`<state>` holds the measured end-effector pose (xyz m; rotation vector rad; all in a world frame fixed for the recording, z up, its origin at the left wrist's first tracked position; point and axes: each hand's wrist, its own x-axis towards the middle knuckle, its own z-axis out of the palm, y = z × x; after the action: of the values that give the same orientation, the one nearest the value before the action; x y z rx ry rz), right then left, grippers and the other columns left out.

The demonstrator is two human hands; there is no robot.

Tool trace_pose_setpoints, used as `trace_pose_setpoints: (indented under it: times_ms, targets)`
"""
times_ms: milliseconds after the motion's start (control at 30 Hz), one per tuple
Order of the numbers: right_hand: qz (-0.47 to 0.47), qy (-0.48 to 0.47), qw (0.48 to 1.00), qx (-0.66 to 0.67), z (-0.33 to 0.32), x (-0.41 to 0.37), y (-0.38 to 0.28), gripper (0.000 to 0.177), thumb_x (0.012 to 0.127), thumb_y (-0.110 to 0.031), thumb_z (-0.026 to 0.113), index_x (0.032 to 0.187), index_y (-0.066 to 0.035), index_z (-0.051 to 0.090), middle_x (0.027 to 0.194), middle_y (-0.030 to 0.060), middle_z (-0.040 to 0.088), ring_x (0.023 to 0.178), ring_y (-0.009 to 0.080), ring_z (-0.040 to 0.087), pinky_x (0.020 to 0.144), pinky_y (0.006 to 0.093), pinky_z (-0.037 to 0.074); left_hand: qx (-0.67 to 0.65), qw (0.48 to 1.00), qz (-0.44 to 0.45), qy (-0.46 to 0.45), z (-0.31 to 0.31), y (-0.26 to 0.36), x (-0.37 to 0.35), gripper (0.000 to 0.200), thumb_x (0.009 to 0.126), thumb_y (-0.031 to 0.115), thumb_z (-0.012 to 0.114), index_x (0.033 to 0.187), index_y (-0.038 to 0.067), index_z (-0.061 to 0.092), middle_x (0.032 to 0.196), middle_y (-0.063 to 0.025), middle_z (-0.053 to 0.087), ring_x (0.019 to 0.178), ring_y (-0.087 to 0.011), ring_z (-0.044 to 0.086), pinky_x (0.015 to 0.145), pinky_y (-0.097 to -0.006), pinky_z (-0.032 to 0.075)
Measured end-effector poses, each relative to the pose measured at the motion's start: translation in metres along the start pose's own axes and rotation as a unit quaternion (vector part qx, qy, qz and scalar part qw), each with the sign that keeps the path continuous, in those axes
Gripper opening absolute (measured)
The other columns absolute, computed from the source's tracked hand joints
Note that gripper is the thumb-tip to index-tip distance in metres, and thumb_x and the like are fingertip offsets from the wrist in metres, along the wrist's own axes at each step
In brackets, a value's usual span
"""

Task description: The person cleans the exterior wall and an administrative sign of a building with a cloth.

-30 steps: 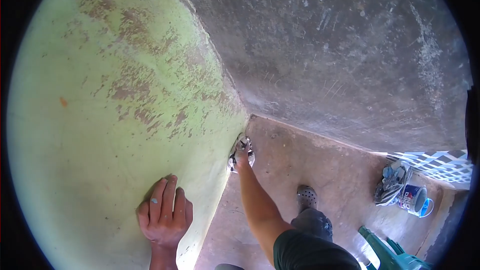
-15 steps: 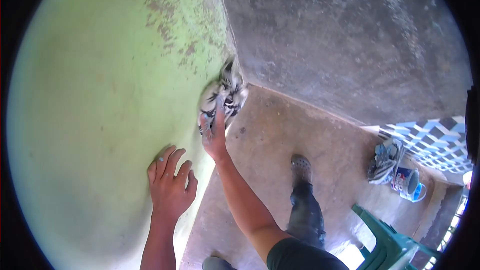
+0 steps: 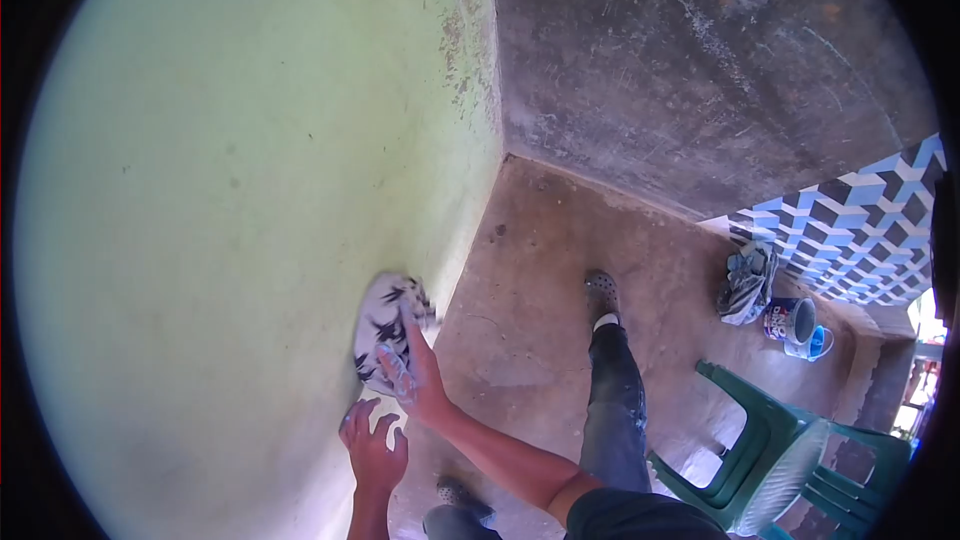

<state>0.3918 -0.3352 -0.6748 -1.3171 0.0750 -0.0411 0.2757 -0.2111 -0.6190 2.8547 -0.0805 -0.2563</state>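
The right hand [image 3: 418, 380] is placed at seven o'clock from the middle of the view, and it grasps a cloth [image 3: 382, 330], white with black figures on it. The cloth is between seven and eight o'clock, spread against the green wall [image 3: 220, 200], near the edge where this wall meets the brown floor [image 3: 530, 310]. The thumb lies over the cloth, and there are pale marks on the skin of this hand.

The left hand [image 3: 375, 448] is also at seven o'clock, just below the right hand in the view. Its fingers are half bent and apart from each other, and no object is seen in them. If the fingertips touch the wall, I cannot tell.

The green wall fills the side of nine o'clock. A dark grey wall [image 3: 680, 70] stands at one o'clock, and at three o'clock there is a surface with a blue, white and black pattern [image 3: 860, 230]. One foot in a grey clog [image 3: 602, 292] is on the floor at four o'clock, and the other clog [image 3: 457, 492] is at six o'clock. A little past three o'clock lies a crumpled grey bundle [image 3: 746, 285]; just beside it are a printed bucket [image 3: 783, 320] and a small blue pail [image 3: 820, 342]. Between four and five o'clock is a green plastic chair [image 3: 765, 440].
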Motion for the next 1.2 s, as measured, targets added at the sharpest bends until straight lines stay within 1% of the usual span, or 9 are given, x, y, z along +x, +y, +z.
trace_pose_setpoints:
  times_ms: [67, 167, 300, 333, 733, 867, 933, 1000, 1200]
  targets:
    - [-0.089, -0.022, 0.996, -0.015, -0.005, 0.036, -0.018, 0.065, 0.104, -0.011, 0.058, 0.162, 0.004, 0.031, 0.153, 0.0286, 0.050, 0.143, 0.0326, 0.048, 0.119, 0.0424, 0.036, 0.010, 0.999, -0.003, 0.044, -0.003, -0.001, -0.003, 0.023, 0.079, 0.010, 0.073, 0.102, 0.010, 0.071, 0.138, -0.0127, 0.059, 0.141, -0.0401, 0.047, 0.116, -0.0565, 0.032]
    - [-0.209, -0.014, 0.964, -0.164, -0.015, 0.095, 0.015, 0.069, 0.098, -0.018, 0.063, 0.157, 0.008, 0.036, 0.153, 0.0348, 0.046, 0.141, 0.0555, 0.043, 0.124, 0.0569, 0.024, 0.047, 0.994, 0.009, 0.099, -0.004, 0.010, 0.013, 0.019, 0.080, 0.007, 0.070, 0.098, 0.013, 0.068, 0.139, -0.0102, 0.061, 0.143, -0.0397, 0.048, 0.115, -0.0579, 0.032]
    - [-0.300, 0.120, 0.940, -0.106, -0.038, 0.193, 0.131, 0.069, 0.103, -0.012, 0.051, 0.162, 0.010, 0.023, 0.168, 0.0308, 0.027, 0.157, 0.0475, 0.023, 0.129, 0.0522, 0.014, 0.110, 0.982, 0.010, 0.154, 0.017, 0.015, 0.045, 0.018, 0.080, 0.008, 0.069, 0.094, 0.019, 0.068, 0.134, -0.0025, 0.067, 0.142, -0.0322, 0.053, 0.112, -0.0534, 0.026]
    - [-0.201, 0.102, 0.970, 0.091, -0.050, 0.213, 0.140, 0.065, 0.106, -0.010, 0.045, 0.163, 0.010, 0.020, 0.168, 0.0281, 0.028, 0.159, 0.0398, 0.024, 0.129, 0.0471, 0.015, 0.136, 0.979, 0.001, 0.154, 0.025, 0.017, 0.049, 0.017, 0.081, 0.010, 0.069, 0.094, 0.021, 0.070, 0.132, 0.0001, 0.068, 0.142, -0.0294, 0.052, 0.111, -0.0513, 0.024]
    - [0.396, -0.018, 0.918, -0.008, -0.088, 0.125, 0.264, 0.097, 0.107, -0.065, 0.043, 0.169, -0.010, -0.006, 0.169, 0.0185, 0.031, 0.152, 0.0269, 0.034, 0.125, 0.0390, 0.027, 0.098, 0.981, 0.005, 0.170, 0.085, 0.013, 0.072, 0.022, 0.076, 0.010, 0.073, 0.093, 0.024, 0.070, 0.120, 0.0083, 0.069, 0.129, -0.0233, 0.055, 0.107, -0.0478, 0.025]
    - [0.228, -0.050, 0.970, 0.063, -0.046, 0.059, 0.147, 0.109, 0.104, -0.060, 0.058, 0.164, 0.006, -0.005, 0.168, 0.0296, 0.026, 0.156, 0.0328, 0.030, 0.125, 0.0360, 0.026, 0.003, 0.984, 0.010, 0.180, 0.053, 0.025, 0.028, 0.022, 0.077, 0.008, 0.073, 0.094, 0.021, 0.069, 0.130, 0.0015, 0.067, 0.140, -0.0292, 0.052, 0.115, -0.0530, 0.021]
    - [0.329, -0.051, 0.942, 0.046, -0.022, 0.016, 0.100, 0.100, 0.107, -0.049, 0.059, 0.165, 0.004, -0.002, 0.169, 0.0281, 0.025, 0.158, 0.0336, 0.025, 0.127, 0.0372, 0.022, 0.008, 0.985, 0.019, 0.173, 0.020, 0.031, 0.003, 0.021, 0.077, 0.007, 0.072, 0.095, 0.020, 0.069, 0.135, -0.0012, 0.065, 0.144, -0.0320, 0.049, 0.117, -0.0544, 0.020]
    - [-0.018, -0.077, 0.996, -0.041, 0.009, -0.027, 0.032, 0.086, 0.109, -0.038, 0.057, 0.165, 0.005, 0.007, 0.171, 0.0274, 0.022, 0.160, 0.0333, 0.019, 0.129, 0.0406, 0.017, 0.008, 0.985, 0.013, 0.170, -0.007, 0.018, -0.032, 0.021, 0.078, 0.007, 0.072, 0.095, 0.019, 0.069, 0.141, -0.0038, 0.064, 0.149, -0.0347, 0.046, 0.118, -0.0559, 0.018]
    - [-0.204, -0.125, 0.956, -0.167, 0.079, -0.087, -0.064, 0.078, 0.102, -0.029, 0.068, 0.162, 0.002, 0.029, 0.164, 0.0327, 0.029, 0.156, 0.0495, 0.024, 0.126, 0.0519, 0.021, 0.082, 0.972, 0.059, 0.210, -0.078, -0.043, -0.117, 0.024, 0.081, 0.006, 0.069, 0.103, 0.015, 0.069, 0.152, -0.0128, 0.059, 0.152, -0.0422, 0.040, 0.119, -0.0564, 0.017]
